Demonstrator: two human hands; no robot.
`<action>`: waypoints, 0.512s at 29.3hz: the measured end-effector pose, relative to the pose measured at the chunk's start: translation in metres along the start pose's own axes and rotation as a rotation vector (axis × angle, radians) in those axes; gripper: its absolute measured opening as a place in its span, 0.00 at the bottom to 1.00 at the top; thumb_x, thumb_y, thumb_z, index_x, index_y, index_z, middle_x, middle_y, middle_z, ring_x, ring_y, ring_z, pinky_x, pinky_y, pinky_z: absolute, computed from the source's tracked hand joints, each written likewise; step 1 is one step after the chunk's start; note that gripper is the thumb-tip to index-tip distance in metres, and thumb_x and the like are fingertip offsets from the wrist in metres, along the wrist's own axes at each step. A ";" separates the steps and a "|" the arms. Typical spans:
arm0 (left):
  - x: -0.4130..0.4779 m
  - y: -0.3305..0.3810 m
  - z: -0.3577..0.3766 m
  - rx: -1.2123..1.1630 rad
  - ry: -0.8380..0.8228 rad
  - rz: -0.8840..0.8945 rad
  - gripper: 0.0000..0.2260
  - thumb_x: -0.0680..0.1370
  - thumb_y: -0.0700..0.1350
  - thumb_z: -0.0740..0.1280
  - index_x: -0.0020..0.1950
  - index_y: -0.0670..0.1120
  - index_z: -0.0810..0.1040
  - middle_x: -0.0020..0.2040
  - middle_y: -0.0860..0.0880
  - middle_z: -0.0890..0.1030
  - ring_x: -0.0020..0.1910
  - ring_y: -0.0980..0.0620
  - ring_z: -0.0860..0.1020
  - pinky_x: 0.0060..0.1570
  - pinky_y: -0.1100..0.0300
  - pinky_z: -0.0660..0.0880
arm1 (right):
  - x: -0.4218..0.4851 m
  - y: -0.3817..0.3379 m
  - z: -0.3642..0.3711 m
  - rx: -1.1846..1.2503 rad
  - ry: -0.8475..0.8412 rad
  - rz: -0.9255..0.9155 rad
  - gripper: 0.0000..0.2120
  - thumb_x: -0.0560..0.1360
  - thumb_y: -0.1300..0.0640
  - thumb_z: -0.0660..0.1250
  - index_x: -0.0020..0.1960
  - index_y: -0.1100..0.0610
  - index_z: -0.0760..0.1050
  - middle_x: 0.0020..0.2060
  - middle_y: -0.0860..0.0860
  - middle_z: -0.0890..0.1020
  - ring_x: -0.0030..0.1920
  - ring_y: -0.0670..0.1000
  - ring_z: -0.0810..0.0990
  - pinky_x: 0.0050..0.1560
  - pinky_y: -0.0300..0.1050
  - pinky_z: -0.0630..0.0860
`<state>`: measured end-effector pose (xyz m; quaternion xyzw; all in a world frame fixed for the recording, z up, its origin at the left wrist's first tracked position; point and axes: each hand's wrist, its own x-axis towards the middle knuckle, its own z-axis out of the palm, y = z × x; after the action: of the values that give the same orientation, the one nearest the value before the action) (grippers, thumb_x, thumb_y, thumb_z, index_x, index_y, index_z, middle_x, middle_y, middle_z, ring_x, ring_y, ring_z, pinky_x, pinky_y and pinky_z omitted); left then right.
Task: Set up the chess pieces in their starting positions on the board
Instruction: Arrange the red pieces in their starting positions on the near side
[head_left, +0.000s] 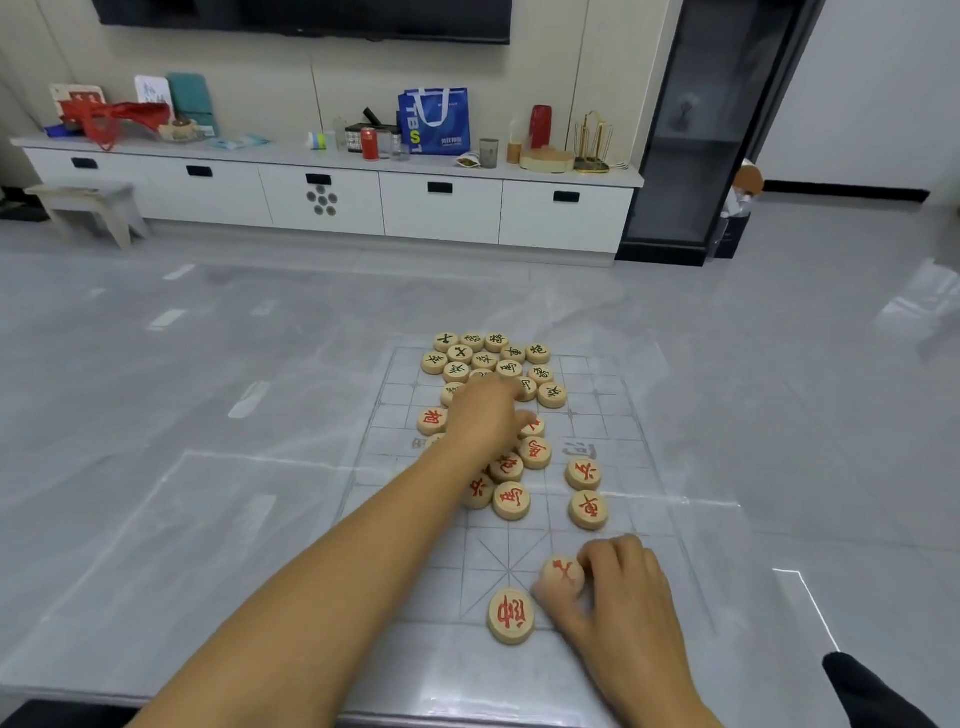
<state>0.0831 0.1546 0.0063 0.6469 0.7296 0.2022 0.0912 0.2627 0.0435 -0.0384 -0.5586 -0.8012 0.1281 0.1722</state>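
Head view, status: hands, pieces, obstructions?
Right hand pinches a red piece beside the placed red general. Left hand over the mid-board pile, grip unclear. Black pieces heaped far end; nothing blocking.

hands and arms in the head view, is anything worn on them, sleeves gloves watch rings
No gloves or visible rings on the left hand or right hand. The left forearm and right forearm are bare to the frame edge: no sleeve, watch or bracelet.

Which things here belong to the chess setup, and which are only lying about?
Job: board, black pieces, red pieces, one red piece pinched by the right hand.
Lying about: blue bag, red can, grey cup, stool.
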 end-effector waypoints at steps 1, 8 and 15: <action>0.010 0.006 0.004 0.056 -0.036 -0.006 0.16 0.76 0.51 0.65 0.59 0.43 0.75 0.57 0.44 0.77 0.57 0.44 0.73 0.53 0.51 0.72 | -0.001 0.003 0.005 0.017 0.004 0.022 0.18 0.69 0.36 0.63 0.45 0.49 0.67 0.45 0.46 0.68 0.47 0.48 0.67 0.47 0.40 0.66; 0.031 0.024 0.027 0.392 -0.192 -0.056 0.17 0.75 0.54 0.65 0.55 0.42 0.76 0.57 0.43 0.78 0.57 0.44 0.74 0.47 0.56 0.68 | 0.003 0.009 0.011 0.065 0.058 -0.010 0.19 0.67 0.35 0.63 0.42 0.49 0.65 0.42 0.46 0.67 0.45 0.49 0.66 0.45 0.41 0.66; -0.008 0.016 -0.023 -0.156 0.010 -0.019 0.17 0.74 0.47 0.67 0.62 0.46 0.71 0.53 0.49 0.78 0.53 0.48 0.76 0.54 0.52 0.73 | 0.003 0.013 0.006 0.127 0.010 -0.006 0.41 0.64 0.24 0.35 0.66 0.44 0.64 0.50 0.42 0.65 0.51 0.44 0.64 0.57 0.39 0.63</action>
<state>0.0899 0.1434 0.0331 0.6297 0.7183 0.2609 0.1394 0.2699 0.0503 -0.0488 -0.5447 -0.7924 0.1752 0.2117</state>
